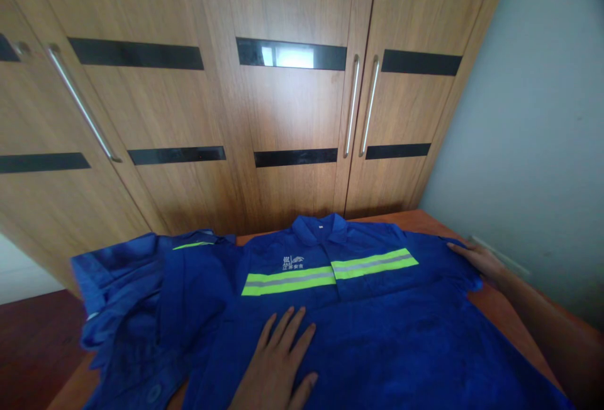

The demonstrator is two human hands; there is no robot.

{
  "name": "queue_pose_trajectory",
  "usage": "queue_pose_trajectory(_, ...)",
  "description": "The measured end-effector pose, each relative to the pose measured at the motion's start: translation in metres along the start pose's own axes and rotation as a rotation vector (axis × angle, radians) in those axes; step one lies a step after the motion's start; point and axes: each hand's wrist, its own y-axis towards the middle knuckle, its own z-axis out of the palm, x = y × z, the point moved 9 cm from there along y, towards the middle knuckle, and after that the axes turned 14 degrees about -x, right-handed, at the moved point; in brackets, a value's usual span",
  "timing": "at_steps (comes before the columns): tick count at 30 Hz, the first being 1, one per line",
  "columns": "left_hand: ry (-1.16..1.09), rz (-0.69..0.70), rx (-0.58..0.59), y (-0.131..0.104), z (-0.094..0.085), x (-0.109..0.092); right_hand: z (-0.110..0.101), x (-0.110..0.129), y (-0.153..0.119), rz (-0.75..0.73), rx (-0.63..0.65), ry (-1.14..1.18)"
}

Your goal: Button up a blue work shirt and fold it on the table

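Observation:
A blue work shirt with a collar, yellow-green and grey reflective bands and a white chest logo lies spread out, front up, its collar toward the wardrobe. My left hand rests palm down on the shirt's front below the chest band, fingers apart. At the sleeve on the right side, my right hand lies with its fingers stretched over the cloth; its thumb is hidden. Left of the shirt sits a crumpled heap of blue work clothing, with a bit of reflective band and a button showing.
Beneath the clothing is an orange-brown wooden tabletop. Behind it rises a wooden wardrobe with dark strips and long metal handles. A pale wall stands at the right. Dark reddish floor shows at the lower left.

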Motion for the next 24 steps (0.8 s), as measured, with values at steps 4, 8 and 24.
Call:
queue_pose_trajectory(4,-0.006,0.001,-0.022,0.000,-0.001,0.000,0.021,-0.013,-0.022,0.190,0.275,0.259)
queue_pose_trajectory(8,-0.005,0.006,-0.025,0.000,-0.001,-0.001,0.014,0.007,-0.021,0.100,0.285,0.222)
queue_pose_trajectory(24,0.009,0.005,-0.064,0.002,-0.007,-0.002,0.088,0.109,-0.192,-0.803,0.258,-0.412)
